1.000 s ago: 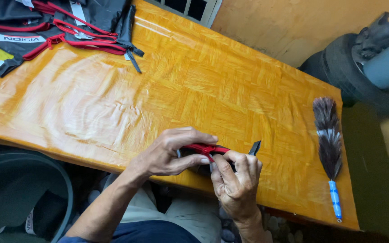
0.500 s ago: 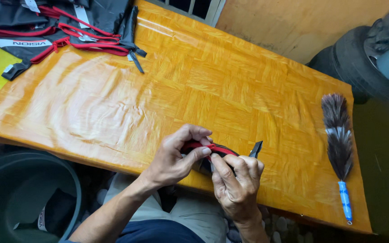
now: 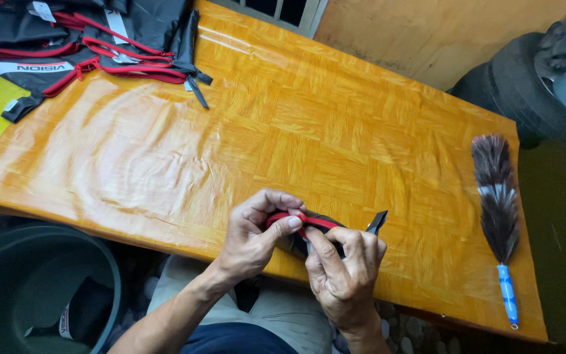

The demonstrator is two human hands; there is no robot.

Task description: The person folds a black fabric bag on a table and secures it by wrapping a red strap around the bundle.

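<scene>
Both hands (image 3: 299, 246) pinch red-trimmed black fabric piece (image 3: 309, 226) between them; long axis 9-to-3, at worktop (image 3: 309, 131) near edge.

Glossy orange tabletop (image 3: 335, 131) with parquet pattern; black fabric pieces (image 3: 86, 39) with red trim; brown-grey feather duster (image 3: 496, 196), blue handle.

You have two hands at work: the left hand (image 3: 253, 233) and the right hand (image 3: 343, 272), both pinching one piece (image 3: 309, 226) of black fabric with red trim. You have one table (image 3: 335, 131) and one duster (image 3: 498, 210) on it. One pile (image 3: 93, 46) of black-and-red pieces lies at the far corner; its count cannot be told. One bin (image 3: 40, 288) stands below, one tyre (image 3: 525, 92) beyond.
</scene>
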